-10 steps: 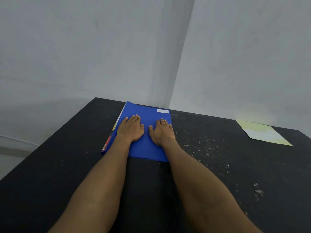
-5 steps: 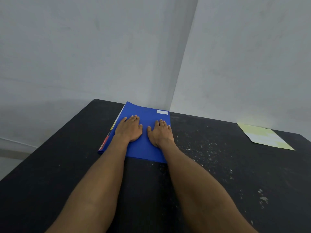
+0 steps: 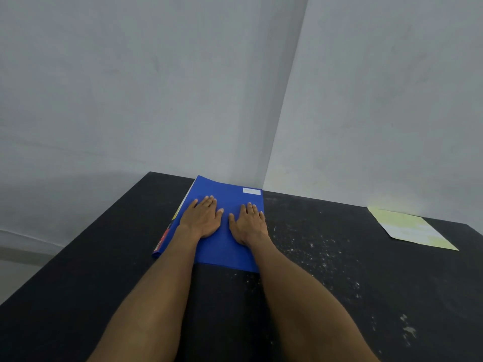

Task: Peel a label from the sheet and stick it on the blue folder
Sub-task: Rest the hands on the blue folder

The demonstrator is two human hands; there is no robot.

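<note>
Blue folder (image 3: 224,246) sits mid-frame on the black table (image 3: 78,283). Both hands lie flat and open on it, gripping nothing: left hand (image 3: 201,220), right hand (image 3: 248,223). A white label (image 3: 251,191) is already at its upper right corner. The yellowish sheet (image 3: 410,228) lies far right. Looks thin, floppy and light, so I'd pin it down and pick at a corner.

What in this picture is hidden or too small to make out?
- White label on the blue folder, head view: any writing is too small and blurred.
- Folder cover under the left hand and right hand: hidden by flat palms.
- Pale sheet at far right: whether labels remain is unclear, washed out.
- Elbows: cut off by the bottom edge.
</note>
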